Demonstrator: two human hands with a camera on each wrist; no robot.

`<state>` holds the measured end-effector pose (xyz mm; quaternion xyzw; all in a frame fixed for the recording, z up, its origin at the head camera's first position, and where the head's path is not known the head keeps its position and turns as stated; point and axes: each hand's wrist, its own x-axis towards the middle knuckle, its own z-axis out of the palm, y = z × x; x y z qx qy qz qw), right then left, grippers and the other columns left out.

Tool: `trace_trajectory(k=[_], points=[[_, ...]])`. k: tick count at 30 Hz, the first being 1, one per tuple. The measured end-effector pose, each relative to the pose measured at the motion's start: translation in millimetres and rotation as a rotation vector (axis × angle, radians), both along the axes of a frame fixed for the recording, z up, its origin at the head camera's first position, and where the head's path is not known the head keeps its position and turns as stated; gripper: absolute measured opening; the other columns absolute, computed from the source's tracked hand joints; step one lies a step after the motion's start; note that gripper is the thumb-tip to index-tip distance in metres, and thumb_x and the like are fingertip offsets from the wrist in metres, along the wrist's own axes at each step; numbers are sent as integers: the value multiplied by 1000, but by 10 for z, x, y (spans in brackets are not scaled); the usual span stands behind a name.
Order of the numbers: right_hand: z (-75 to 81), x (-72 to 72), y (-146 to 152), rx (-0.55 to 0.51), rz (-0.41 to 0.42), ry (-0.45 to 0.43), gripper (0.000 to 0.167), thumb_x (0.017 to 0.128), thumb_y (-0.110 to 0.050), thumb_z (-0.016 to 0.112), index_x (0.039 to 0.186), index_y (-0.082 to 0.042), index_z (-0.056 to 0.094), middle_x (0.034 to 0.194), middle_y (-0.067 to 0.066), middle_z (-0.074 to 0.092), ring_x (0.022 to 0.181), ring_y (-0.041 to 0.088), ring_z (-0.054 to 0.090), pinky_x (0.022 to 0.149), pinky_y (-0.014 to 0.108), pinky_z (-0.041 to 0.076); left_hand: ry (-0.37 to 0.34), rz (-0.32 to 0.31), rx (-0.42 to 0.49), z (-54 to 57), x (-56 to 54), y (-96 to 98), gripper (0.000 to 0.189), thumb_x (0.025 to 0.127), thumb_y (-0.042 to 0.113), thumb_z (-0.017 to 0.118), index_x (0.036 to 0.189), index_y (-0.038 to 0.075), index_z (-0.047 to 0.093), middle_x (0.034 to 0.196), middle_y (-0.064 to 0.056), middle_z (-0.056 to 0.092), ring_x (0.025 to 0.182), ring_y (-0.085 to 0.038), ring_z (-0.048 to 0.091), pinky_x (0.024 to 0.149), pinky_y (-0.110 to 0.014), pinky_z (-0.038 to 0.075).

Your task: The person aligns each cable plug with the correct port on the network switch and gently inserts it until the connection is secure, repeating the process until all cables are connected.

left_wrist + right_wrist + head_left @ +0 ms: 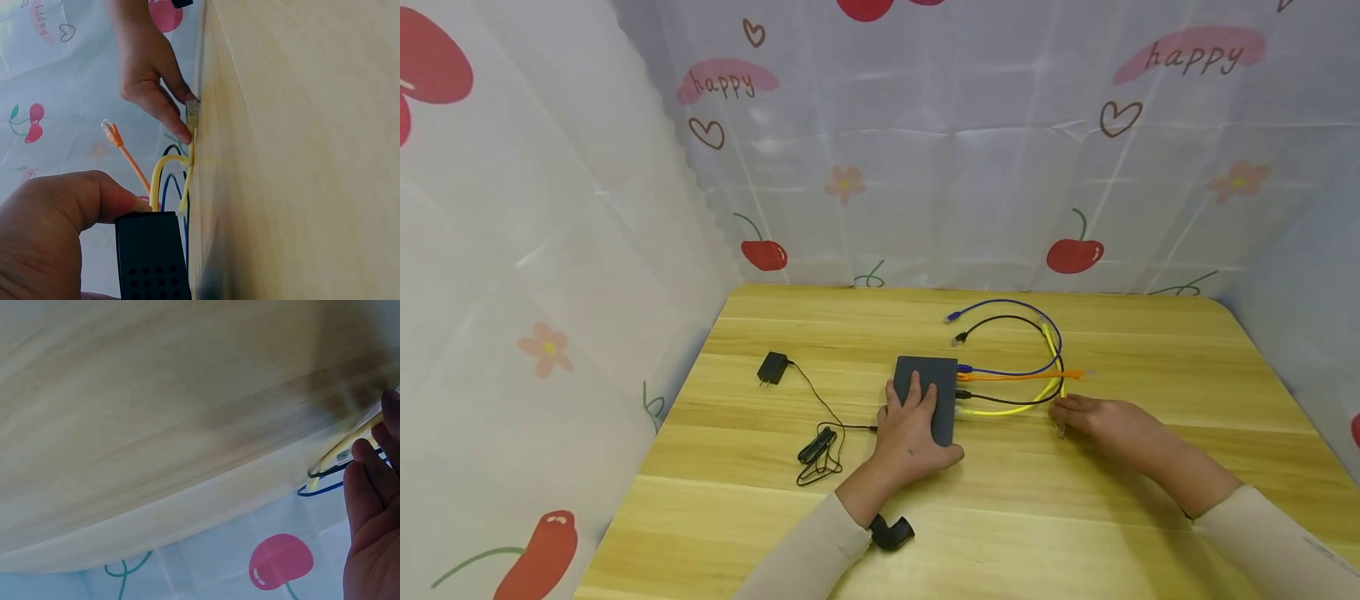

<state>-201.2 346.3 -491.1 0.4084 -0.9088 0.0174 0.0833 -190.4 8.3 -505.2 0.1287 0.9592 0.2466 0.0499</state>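
Note:
A flat dark box with network ports [943, 429], like a network switch, lies mid-table. My left hand [910, 429] rests on it, fingers spread over the top and thumb at the near right corner. In the left wrist view, that thumb touches the edge of the box [150, 250]. Blue [1000, 372], orange [1022, 377], black [1007, 401] and yellow network cables [996, 412] run from its right side. My right hand [1101, 421] pinches a yellow cable close to its clear plug [1061, 431]. In the right wrist view, the right hand [375, 506] partly covers the cables.
A black power adapter [772, 367] lies at the left, its thin cord running to the box with a tied bundle [817, 447] along the way. Loose blue [952, 317] and black plugs [959, 337] lie behind the box. A patterned curtain [925, 167] stands behind the table [1187, 358].

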Motion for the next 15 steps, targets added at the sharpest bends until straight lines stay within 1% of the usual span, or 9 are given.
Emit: trace_trajectory(k=[4,6,9,12,15], points=[[-3,-18,-17,3,6,2,35,83,5,67,114,-8,75,118,13,71,108,33,68,79,46,56,-2,-3,4,0,3,-5,101,73,56,74,157,16,34,167,-10,12,149,-50,0,110,-66,24],[-10,-23,-28,-8,27,25,30,81,3,69,109,-7,76,115,13,72,106,33,69,80,45,56,-4,-4,2,2,2,-4,101,73,56,74,157,16,34,167,-10,12,149,-50,0,110,-66,23],[-36,-28,-47,-52,77,70,25,77,1,73,100,-9,75,109,12,73,101,30,70,77,43,57,-10,-5,3,3,2,-1,101,73,57,74,157,17,34,167,-10,11,149,-50,-1,110,-66,23],[-65,-29,-83,-99,132,106,23,72,-2,77,93,-12,72,101,8,73,94,26,70,72,40,57,-20,-3,5,8,2,0,101,73,56,74,157,17,33,168,-9,10,150,-49,-2,111,-66,22],[-60,-3,-165,-140,162,98,23,71,-8,81,88,-16,68,93,0,71,86,18,69,68,34,57,-25,-1,7,8,3,-3,101,73,56,74,157,17,33,168,-9,10,150,-49,-3,111,-66,21]])
